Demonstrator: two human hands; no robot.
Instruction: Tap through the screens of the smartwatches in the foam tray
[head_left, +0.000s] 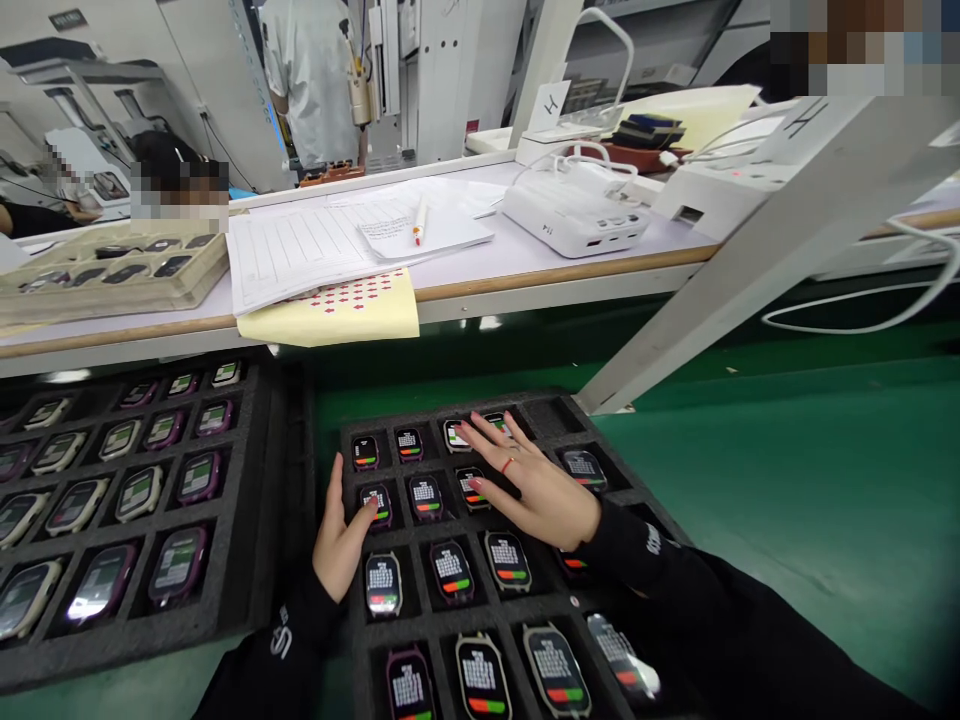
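The right hand (544,490), fingers spread, covers far watches (451,572); the left hand (341,545), thumb splayed, overlaps one. Rounded, purple- or cream-rimmed, they lie face-up in the tray (420,628), long axes near-to-far, mostly red-green bars nearest.

Over the near-left rows of the right foam tray (405,630) a hand could come down, but the right hand (544,490) and its black sleeve (712,600) bar the far and right parts, and the left hand (341,545) takes up the left side. The workbench edge (525,282) and a drooping yellow sheet (337,322) limit the far approach, a metal post (720,270) blocks the far-right corner, and room lies open over the green floor (787,450) further right
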